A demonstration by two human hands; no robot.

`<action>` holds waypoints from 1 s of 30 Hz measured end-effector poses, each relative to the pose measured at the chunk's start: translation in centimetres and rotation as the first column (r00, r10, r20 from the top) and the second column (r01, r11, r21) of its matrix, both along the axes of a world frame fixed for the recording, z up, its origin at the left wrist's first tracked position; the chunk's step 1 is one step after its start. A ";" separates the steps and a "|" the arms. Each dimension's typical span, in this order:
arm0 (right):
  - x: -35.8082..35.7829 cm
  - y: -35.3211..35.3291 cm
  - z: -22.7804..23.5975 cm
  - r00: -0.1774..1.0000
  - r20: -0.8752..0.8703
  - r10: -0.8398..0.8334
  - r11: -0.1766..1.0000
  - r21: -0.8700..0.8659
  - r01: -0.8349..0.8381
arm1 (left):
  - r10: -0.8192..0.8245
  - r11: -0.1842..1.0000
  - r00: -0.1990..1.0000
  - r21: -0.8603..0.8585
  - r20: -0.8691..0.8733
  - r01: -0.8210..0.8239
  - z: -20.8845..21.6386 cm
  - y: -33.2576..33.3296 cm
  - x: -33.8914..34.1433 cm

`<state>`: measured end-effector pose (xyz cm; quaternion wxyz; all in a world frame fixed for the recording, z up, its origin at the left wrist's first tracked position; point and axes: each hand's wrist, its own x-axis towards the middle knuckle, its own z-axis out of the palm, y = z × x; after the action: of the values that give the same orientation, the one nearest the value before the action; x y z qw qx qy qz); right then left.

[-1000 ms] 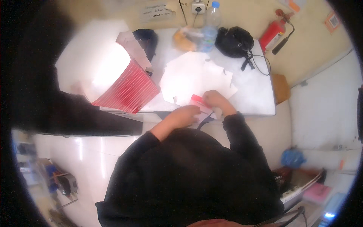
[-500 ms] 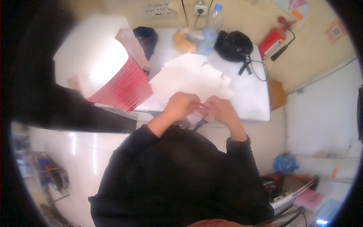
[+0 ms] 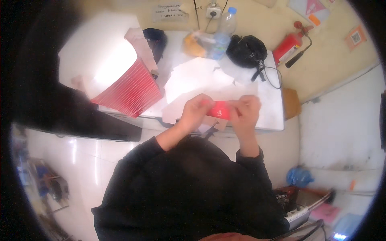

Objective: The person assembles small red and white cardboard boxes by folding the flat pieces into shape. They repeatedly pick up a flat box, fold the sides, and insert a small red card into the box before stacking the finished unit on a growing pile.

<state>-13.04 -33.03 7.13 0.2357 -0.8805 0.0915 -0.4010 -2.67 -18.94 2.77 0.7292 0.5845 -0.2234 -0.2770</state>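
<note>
Between my two hands, over the near edge of the table, is a small red paper piece [image 3: 220,110] with a white mark on its face. Thumb and fingers of my left hand [image 3: 196,111] pinch its left end. At the opposite end, my right hand [image 3: 247,110] grips it with bent fingers. Just below the red face shows a pale tan paper part [image 3: 217,121]; whether it belongs to the same piece I cannot tell. Pale paper sheets [image 3: 189,80] lie beyond my hands. To their left fans a thick row of red-edged, white-faced folded cards [image 3: 132,90].
On the white table [image 3: 270,108] stand a clear bottle [image 3: 227,26] with a blue cap, a yellowish bag [image 3: 194,45] and a black pouch [image 3: 247,51] with a cord. A red fire extinguisher [image 3: 287,47] hangs at the right wall. A blue water jug [image 3: 299,176] sits at lower right.
The red piece, seen edge-on before, now shows its face toward me. My right hand has risen and shifted slightly right, and the hands are a little farther apart.
</note>
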 end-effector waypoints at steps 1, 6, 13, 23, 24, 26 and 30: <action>-0.2 0.1 0.5 0.996 -0.042 0.080 0.995 -0.059 -0.083 | -0.003 1.000 0.999 -0.006 0.034 0.004 0.2 0.2 -0.1; -0.5 -0.7 1.3 0.988 0.158 0.003 0.998 0.063 -0.013 | -0.026 0.988 0.952 0.153 0.305 -0.022 1.9 1.4 -1.1; -2.0 -6.0 1.8 0.901 0.433 -0.027 0.165 0.891 -0.423 | -0.141 0.986 0.645 0.050 0.751 0.158 1.7 3.4 0.8; -2.9 3.2 1.8 0.795 0.257 0.549 0.816 0.042 -0.576 | -0.176 0.971 0.959 -0.198 -0.224 0.132 6.3 0.8 1.0; -3.0 3.2 1.9 0.805 0.321 0.499 0.838 0.060 -0.543 | -0.171 0.968 0.952 -0.222 -0.255 0.114 6.4 0.6 0.7; -3.1 3.2 2.1 0.895 0.251 0.368 0.926 -0.014 -0.377 | -0.162 0.961 0.934 -0.267 -0.318 0.076 6.5 0.2 -0.2; -2.8 3.2 2.3 0.957 0.219 0.190 0.980 -0.092 -0.174 | -0.217 0.962 0.941 -0.219 -0.260 0.161 5.5 0.3 -1.0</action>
<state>-15.88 -29.80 9.48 0.2486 -0.8416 -0.0320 -0.4784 -3.66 -18.67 8.29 0.7770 0.4409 -0.1989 -0.4030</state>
